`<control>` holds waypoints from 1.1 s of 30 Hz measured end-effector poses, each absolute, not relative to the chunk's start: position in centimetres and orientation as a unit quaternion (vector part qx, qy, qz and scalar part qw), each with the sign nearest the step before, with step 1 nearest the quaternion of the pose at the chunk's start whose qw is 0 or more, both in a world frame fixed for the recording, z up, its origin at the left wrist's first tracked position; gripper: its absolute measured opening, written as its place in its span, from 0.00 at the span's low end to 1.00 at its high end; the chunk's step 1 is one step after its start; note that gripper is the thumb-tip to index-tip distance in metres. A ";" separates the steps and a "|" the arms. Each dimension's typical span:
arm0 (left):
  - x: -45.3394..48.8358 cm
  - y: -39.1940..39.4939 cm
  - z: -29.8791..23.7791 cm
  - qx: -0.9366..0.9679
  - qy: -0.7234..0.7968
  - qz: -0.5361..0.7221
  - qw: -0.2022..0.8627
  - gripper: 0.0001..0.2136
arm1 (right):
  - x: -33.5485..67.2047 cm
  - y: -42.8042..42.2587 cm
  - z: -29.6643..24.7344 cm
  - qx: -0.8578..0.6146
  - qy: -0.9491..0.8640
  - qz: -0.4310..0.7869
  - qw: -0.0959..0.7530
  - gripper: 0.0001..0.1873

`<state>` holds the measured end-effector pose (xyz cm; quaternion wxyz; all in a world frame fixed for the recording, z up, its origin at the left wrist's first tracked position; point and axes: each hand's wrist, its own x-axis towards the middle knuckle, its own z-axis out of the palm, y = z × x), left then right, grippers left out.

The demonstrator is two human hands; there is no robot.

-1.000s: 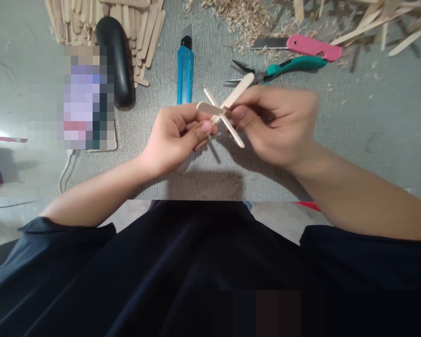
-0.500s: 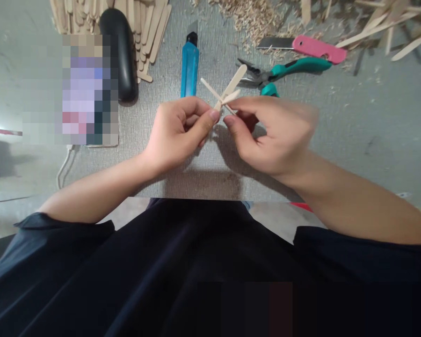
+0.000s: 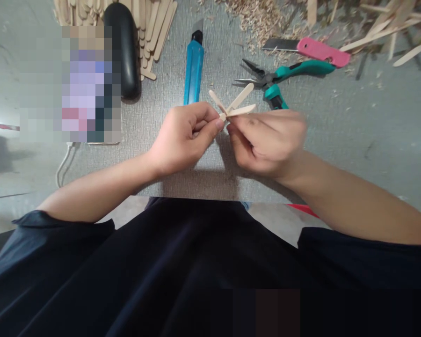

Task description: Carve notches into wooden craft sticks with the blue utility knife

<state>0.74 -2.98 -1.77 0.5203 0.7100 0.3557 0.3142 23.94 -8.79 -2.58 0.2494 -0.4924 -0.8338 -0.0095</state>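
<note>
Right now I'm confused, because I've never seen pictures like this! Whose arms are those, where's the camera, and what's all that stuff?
There's no robot here, just a person's bare hands. The camera sits on the person's head and looks down, so you see their dark shirt at the bottom.

The left hand pinches some wooden craft sticks that spread out like a little star. The right hand has its fingertips beside where they meet; its grip is hard to see.

On the gray table lie a blue utility knife, teal-handled long-nose pliers, a pink-handled knife, wood shavings and a pile of loose sticks. Part of the left side is blurred out.
</note>
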 end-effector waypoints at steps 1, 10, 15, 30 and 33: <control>0.7 -3.0 -1.9 0.710 0.356 0.314 0.520 0.18 | 23.8 -8.8 -2.5 -0.483 -0.835 -0.020 0.262 0.23; 0.6 -2.6 -3.5 0.672 0.308 0.358 0.571 0.24 | 24.0 -7.1 -2.5 -0.411 -0.739 0.074 0.529 0.25; 0.6 -2.4 -4.0 0.690 0.205 0.404 0.564 0.22 | 24.2 -6.2 -3.5 -0.364 -0.772 0.104 0.511 0.08; 0.1 -2.6 -2.8 0.796 0.173 0.392 0.428 0.16 | 24.4 -7.0 -2.9 -0.357 -0.809 -0.010 0.466 0.07; 0.1 -2.9 -2.5 0.813 0.155 0.425 0.365 0.13 | 24.3 -7.3 -3.0 -0.349 -0.809 -0.015 0.473 0.05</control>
